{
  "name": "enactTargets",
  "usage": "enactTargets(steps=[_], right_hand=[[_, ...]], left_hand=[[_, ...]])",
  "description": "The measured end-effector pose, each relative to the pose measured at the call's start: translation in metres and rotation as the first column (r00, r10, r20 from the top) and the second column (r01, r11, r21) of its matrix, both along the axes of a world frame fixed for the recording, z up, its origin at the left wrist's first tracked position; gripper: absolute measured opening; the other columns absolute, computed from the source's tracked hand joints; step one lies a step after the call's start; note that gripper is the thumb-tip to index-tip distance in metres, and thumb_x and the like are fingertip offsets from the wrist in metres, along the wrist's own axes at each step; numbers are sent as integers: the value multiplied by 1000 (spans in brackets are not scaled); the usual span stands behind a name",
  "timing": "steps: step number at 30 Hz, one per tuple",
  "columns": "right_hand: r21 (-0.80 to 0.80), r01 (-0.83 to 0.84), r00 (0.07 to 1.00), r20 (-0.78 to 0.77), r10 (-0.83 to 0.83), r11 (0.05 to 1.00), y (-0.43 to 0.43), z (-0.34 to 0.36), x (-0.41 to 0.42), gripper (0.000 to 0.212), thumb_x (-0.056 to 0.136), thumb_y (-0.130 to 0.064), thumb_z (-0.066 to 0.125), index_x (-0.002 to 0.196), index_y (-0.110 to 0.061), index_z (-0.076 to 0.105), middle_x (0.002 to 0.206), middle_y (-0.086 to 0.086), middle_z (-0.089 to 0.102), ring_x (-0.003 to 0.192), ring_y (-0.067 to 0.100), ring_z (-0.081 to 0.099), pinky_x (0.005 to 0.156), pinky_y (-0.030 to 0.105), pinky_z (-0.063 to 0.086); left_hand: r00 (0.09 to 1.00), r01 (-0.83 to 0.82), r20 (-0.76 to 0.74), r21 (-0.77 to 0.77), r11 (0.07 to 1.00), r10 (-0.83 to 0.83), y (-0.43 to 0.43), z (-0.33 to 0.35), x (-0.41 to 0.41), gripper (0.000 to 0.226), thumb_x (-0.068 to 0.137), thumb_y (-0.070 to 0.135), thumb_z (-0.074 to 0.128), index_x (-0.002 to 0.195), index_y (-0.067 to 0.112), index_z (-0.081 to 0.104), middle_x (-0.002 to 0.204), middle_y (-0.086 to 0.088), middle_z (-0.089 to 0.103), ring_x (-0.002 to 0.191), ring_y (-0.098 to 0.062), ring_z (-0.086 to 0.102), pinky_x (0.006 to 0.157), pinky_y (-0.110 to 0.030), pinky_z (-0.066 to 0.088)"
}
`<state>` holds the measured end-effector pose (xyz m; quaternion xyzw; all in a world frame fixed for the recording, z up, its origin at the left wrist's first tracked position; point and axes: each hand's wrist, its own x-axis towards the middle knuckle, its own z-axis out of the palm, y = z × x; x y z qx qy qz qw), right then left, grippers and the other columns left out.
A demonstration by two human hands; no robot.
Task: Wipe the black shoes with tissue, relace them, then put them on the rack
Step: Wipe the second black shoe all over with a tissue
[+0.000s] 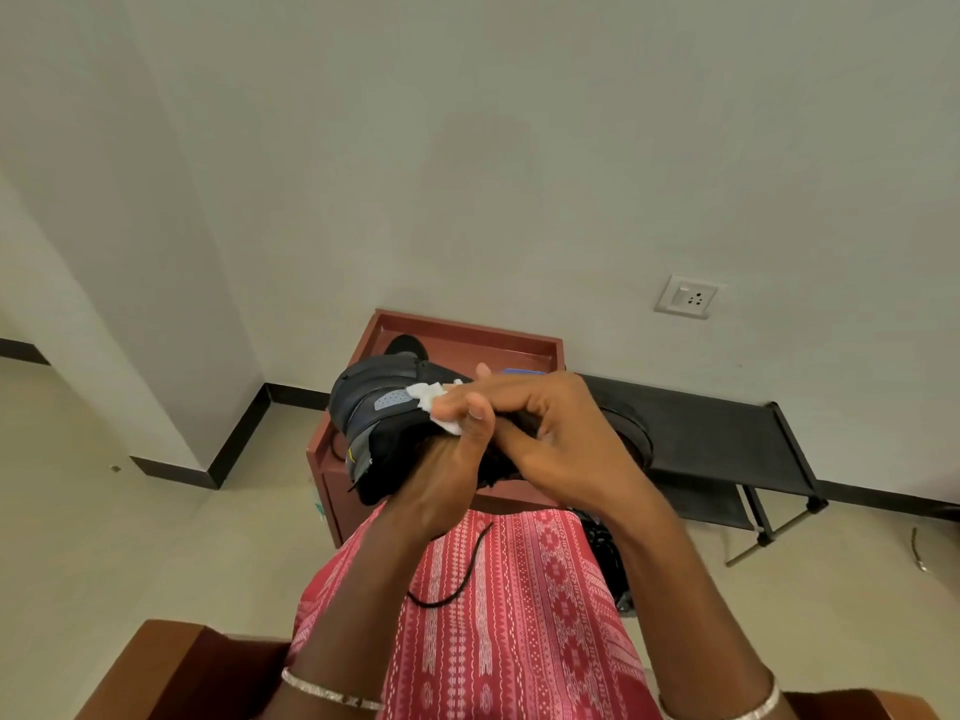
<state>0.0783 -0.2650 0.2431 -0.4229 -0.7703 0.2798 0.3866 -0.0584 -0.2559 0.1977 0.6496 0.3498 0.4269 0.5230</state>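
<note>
I hold a black shoe point(374, 407) with grey panels up in front of me, above my lap. My left hand point(441, 480) grips it from below, thumb up along its side. A crumpled white tissue point(428, 402) lies against the shoe's side, pinched under the curled fingers of my right hand point(550, 428). A loose black lace point(470, 563) hangs from the shoe and trails over my red patterned garment. Behind my right hand a second dark shoe point(631, 431) sits on the black rack point(727, 433), mostly hidden.
A red-brown side table with a raised rim point(467, 330) stands against the wall; a dark flat object point(405, 348) lies on it. Wooden chair arms point(182, 667) flank my lap. A wall socket point(688, 296) is above the rack. Beige floor lies left.
</note>
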Motion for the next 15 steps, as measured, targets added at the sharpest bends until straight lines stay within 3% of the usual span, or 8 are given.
enactTargets(steps=[3,5,7,9,11,12,15], right_hand=[[-21,56,998,-29,-56,998,7,-3,6,23,94,-5,66,111,-15,77,111,-6,75,111,2,67,119,31,33],[-15,159,987,-4,-159,987,12,-8,17,24,93,-2,66,109,-16,78,109,-8,76,108,-1,67,120,38,34],[-2,184,983,-1,-184,983,10,-10,20,26,92,0,65,109,-15,78,109,-8,76,107,-3,66,118,40,37],[16,134,991,-32,-133,991,3,-9,11,27,93,1,65,111,-15,77,111,-7,75,110,0,67,118,37,36],[51,76,996,-44,-74,996,-5,-8,2,31,93,3,65,115,-17,75,115,-8,74,114,3,66,119,34,34],[66,66,997,-44,-64,996,-6,-8,1,33,93,3,65,117,-18,74,116,-8,74,115,3,65,120,34,33],[76,169,984,-62,-165,983,0,-16,15,29,91,3,67,113,-14,75,114,-7,74,112,3,67,120,38,33]], left_hand=[[1000,1,-18,-32,999,-2,1,-2,-2,81,70,96,16,129,54,52,126,21,60,125,8,51,106,-23,45],[1000,-13,-19,-50,999,12,1,1,-4,63,67,97,16,113,72,52,118,34,60,121,14,51,96,-13,46],[1000,-27,-7,-46,999,26,1,5,-4,58,69,96,16,110,75,50,118,39,58,122,14,50,98,-13,45],[999,-43,13,-7,999,43,2,1,-3,67,73,93,15,118,63,55,125,29,59,127,5,50,107,-24,44],[999,-35,38,-28,999,36,3,-3,-2,79,73,94,17,118,48,62,123,11,66,124,-6,57,108,-37,46],[998,-27,48,-45,999,29,3,-4,-2,78,71,95,18,115,49,63,121,6,67,122,-8,59,107,-40,47],[998,-8,65,-105,994,15,0,1,-2,70,59,102,21,105,66,60,121,20,63,121,5,56,105,-28,46]])
